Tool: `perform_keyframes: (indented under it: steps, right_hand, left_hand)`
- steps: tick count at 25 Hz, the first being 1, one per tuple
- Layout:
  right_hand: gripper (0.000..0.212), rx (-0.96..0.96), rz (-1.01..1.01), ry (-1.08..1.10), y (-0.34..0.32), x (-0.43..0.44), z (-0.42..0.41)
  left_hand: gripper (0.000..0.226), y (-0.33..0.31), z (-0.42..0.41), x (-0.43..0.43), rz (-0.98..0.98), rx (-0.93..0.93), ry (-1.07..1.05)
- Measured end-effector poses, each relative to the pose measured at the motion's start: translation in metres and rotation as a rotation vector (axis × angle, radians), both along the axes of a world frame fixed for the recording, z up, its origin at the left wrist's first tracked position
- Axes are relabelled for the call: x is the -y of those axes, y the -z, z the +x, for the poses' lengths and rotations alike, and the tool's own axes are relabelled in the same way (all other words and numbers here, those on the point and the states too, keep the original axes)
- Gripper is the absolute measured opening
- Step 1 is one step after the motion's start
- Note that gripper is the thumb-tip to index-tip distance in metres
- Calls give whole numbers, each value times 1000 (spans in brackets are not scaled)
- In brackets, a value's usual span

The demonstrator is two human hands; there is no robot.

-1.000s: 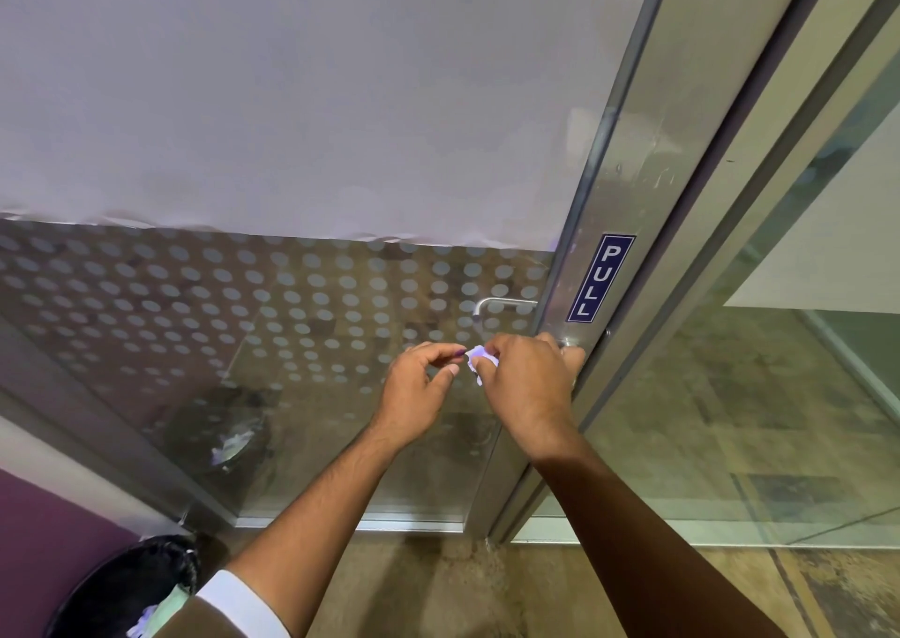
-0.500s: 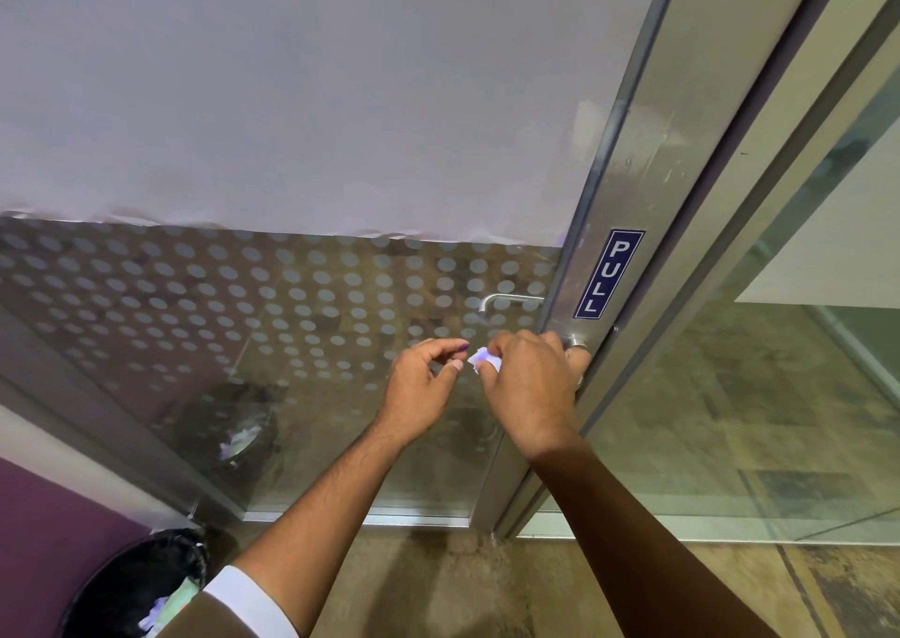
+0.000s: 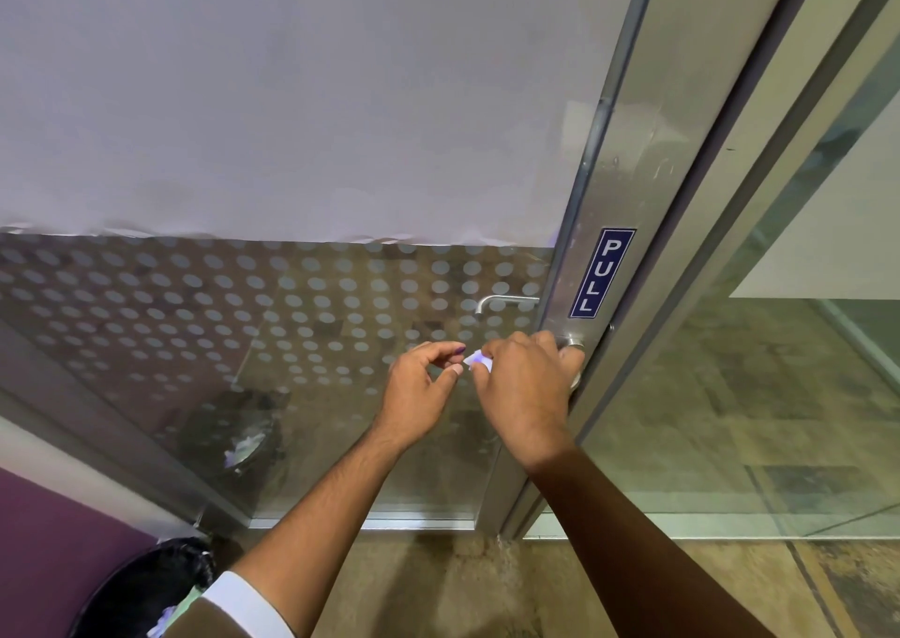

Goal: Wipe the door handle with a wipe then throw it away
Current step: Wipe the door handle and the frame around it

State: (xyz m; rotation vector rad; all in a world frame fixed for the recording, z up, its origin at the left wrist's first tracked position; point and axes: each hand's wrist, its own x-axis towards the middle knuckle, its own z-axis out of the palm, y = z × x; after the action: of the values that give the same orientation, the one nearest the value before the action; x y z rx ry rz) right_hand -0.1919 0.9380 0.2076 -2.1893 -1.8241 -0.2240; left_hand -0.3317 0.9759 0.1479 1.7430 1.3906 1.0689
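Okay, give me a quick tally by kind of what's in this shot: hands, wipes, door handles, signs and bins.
Hands: 2, left hand and right hand
Wipes: 1, wipe sticking out of the right hand
Door handles: 2, near handle under the right hand, far handle behind the glass
Signs: 1, PULL sign
Bins: 1, black bin
Total: 7

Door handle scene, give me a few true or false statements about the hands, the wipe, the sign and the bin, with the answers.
1. The right hand is wrapped over the door handle. True.
2. The sign above the handle reads PUSH. False: it reads PULL.
3. A corner of the white wipe shows between the two hands. True.
4. The left hand grips the handle. False: it is beside it, fingers open near the wipe.
5. The black bin is at lower right. False: lower left.
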Motion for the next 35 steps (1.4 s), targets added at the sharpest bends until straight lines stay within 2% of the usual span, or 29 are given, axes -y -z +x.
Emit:
perform_keyframes:
  steps: [4, 8, 19, 25, 30, 35]
  right_hand:
    - [23, 38, -12, -28, -2, 4, 1]
    - [14, 98, 77, -48, 11, 29, 21]
    - [8, 114, 172, -190, 21, 25, 23]
    - [24, 192, 198, -234, 30, 37, 69]
    - [31, 130, 238, -319, 37, 32, 48]
    - [36, 159, 282, -304, 42, 34, 87]
  left_hand:
    - [31, -1, 0, 0, 6, -22, 0]
    - [31, 0, 1, 0, -2, -18, -10]
    - [32, 3, 1, -2, -4, -17, 3]
    - [32, 5, 2, -2, 17, -15, -4]
    - [33, 6, 4, -3, 14, -30, -9]
    - [33, 7, 2, -4, 6, -36, -6]
